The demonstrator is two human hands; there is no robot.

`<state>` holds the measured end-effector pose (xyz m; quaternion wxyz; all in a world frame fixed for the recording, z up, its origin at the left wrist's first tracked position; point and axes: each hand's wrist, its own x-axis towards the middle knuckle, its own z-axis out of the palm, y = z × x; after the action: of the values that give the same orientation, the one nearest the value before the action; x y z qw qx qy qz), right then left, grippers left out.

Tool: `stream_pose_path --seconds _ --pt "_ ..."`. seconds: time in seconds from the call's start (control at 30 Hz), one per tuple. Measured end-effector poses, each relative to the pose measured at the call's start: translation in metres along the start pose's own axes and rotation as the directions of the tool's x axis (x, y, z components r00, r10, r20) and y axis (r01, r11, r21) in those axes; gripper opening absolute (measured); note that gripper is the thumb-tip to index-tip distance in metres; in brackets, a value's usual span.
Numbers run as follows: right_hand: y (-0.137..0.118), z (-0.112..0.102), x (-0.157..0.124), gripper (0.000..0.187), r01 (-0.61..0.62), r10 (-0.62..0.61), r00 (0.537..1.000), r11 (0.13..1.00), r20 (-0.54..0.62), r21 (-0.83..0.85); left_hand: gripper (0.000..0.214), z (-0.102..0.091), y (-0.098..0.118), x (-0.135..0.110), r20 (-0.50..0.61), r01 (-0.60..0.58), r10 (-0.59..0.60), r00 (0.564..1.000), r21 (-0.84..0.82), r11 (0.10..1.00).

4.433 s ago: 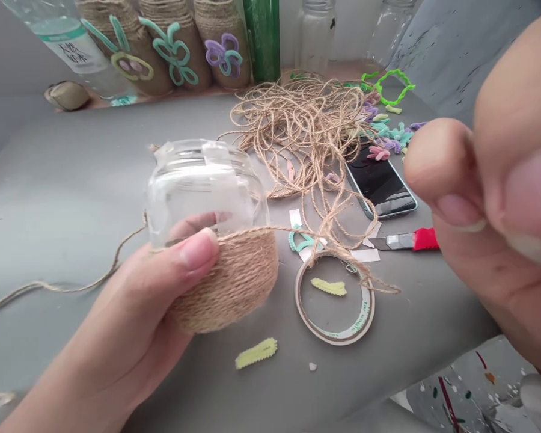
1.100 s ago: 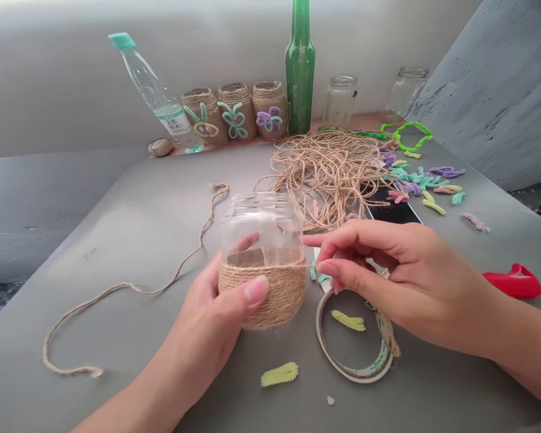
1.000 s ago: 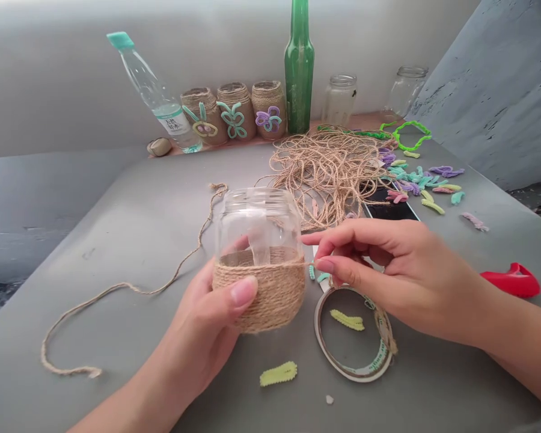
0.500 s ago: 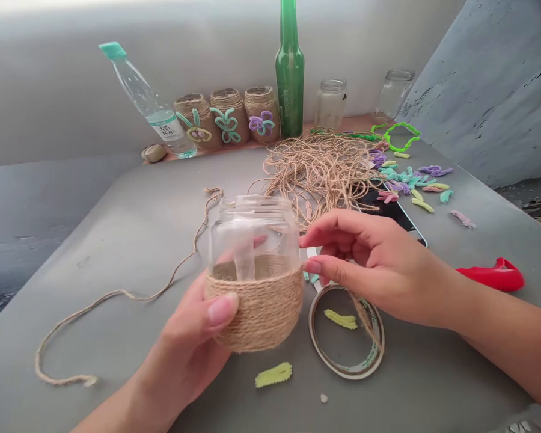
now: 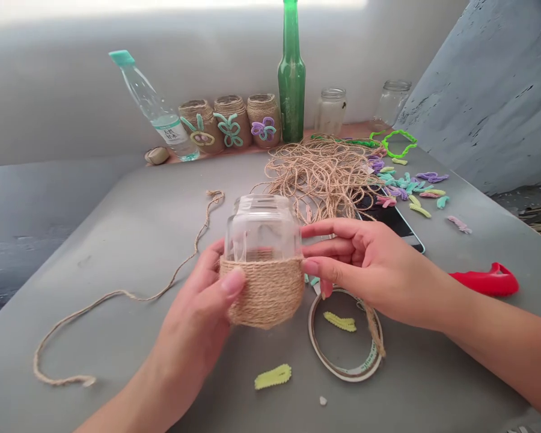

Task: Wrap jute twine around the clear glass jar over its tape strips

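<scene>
A clear glass jar (image 5: 265, 234), its lower half wrapped in rows of jute twine (image 5: 264, 294), is held upright above the table. My left hand (image 5: 202, 307) grips its left side, thumb in front on the twine and the other fingers behind. At the jar's right edge is my right hand (image 5: 360, 255), thumb tip by the top row of wrapping, fingers curled. A loose twine end (image 5: 375, 334) hangs below that hand, over a roll of tape (image 5: 314, 343); its path through the fingers is hidden. Yellow fuzzy strips (image 5: 273, 377) lie below.
A heap of twine (image 5: 320, 171) lies behind the jar, partly over a phone (image 5: 401, 222). Along the back stand a plastic bottle (image 5: 169, 129), several twine-covered jars (image 5: 229, 120), a green bottle (image 5: 291, 90) and bare jars (image 5: 332, 111). A red tool (image 5: 487, 281) lies right.
The jar has moved slightly right and up, and sits more level. My left hand went with it; my right hand's fingers reach closer against its side.
</scene>
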<state>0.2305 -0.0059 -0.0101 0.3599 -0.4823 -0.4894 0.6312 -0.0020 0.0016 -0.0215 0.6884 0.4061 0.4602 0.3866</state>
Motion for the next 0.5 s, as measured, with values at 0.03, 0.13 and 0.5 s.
stream_pose_path --seconds 0.03,0.13,0.5 --pt "0.000 0.002 -0.001 0.043 0.006 -0.007 1.000 0.999 -0.018 -0.031 0.046 0.001 0.001 -0.001 0.006 0.003 -0.003 1.000 0.033 0.999" --pt "0.002 0.005 -0.005 0.042 0.036 -0.041 0.998 0.993 -0.045 -0.109 0.054 0.004 0.002 -0.005 0.001 0.027 -0.027 1.000 0.114 0.993" --pt "0.001 -0.005 -0.003 0.019 0.107 -0.097 0.994 0.966 0.052 -0.234 0.054 -0.003 0.001 -0.001 0.123 -0.011 0.004 0.992 0.060 0.998"
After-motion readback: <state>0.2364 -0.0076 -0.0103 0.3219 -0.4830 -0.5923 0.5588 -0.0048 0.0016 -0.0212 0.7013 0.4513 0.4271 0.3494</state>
